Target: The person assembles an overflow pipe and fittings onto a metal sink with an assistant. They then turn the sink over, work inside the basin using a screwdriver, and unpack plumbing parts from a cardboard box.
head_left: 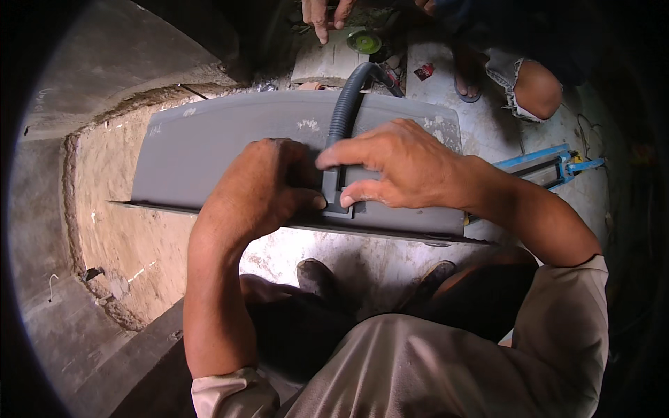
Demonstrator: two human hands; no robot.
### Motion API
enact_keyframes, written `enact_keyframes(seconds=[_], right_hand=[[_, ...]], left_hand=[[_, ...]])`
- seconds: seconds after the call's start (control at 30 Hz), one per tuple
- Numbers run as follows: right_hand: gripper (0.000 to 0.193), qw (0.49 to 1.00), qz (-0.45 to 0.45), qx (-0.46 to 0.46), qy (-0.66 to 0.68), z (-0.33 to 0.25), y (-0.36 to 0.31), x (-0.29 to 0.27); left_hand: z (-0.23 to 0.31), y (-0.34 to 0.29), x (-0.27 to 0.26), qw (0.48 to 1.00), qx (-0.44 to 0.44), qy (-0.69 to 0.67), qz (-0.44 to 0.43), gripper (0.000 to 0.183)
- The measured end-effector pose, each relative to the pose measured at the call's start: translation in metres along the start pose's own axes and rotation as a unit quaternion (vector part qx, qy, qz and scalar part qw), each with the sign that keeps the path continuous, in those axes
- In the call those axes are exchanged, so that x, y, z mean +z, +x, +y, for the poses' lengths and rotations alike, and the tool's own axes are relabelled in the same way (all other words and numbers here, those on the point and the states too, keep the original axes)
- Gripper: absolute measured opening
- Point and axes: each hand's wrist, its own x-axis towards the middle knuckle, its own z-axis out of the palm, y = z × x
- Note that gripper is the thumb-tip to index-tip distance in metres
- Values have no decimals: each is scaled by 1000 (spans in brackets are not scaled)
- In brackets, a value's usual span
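A long grey panel (230, 153) with a curved far edge and a thin projecting lip lies in front of me. Across its middle runs a grey corrugated hose (342, 111), ending at a grey angular fitting (333, 191) against the panel's surface near the lip. My left hand (254, 181) is closed at the fitting's left side, its thumb tip touching it and its other fingers curled and partly hidden. From the right, my right hand (401, 164) grips around the fitting, index finger across the hose's lower end and thumb on the fitting's corner.
A co-worker's hand (323, 15) reaches in at the top, near a round green disc (364, 42). Another person's bare knee (538, 90) and sandalled foot (467, 89) are at the far right. A blue metal tool (550, 167) lies right; concrete walls (104, 56) stand left.
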Motion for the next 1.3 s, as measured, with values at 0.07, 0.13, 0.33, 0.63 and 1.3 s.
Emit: enact_keyframes(seconds=[0.07, 0.13, 0.33, 0.63, 1.3], right_hand=[[42, 997, 31, -59, 27, 12, 1, 6], [39, 999, 12, -48, 16, 8, -2, 11], [26, 996, 76, 16, 34, 3, -13, 2], [19, 890, 194, 194, 363, 19, -56, -40], [8, 965, 47, 189, 176, -45, -42, -25]], left_hand=[[3, 4, -2, 999, 36, 9, 7, 27], [-1, -4, 2, 999, 25, 28, 1, 27], [1, -1, 6, 998, 26, 59, 12, 23], [5, 1, 5, 993, 62, 94, 27, 21], [8, -5, 10, 986, 39, 156, 37, 22]])
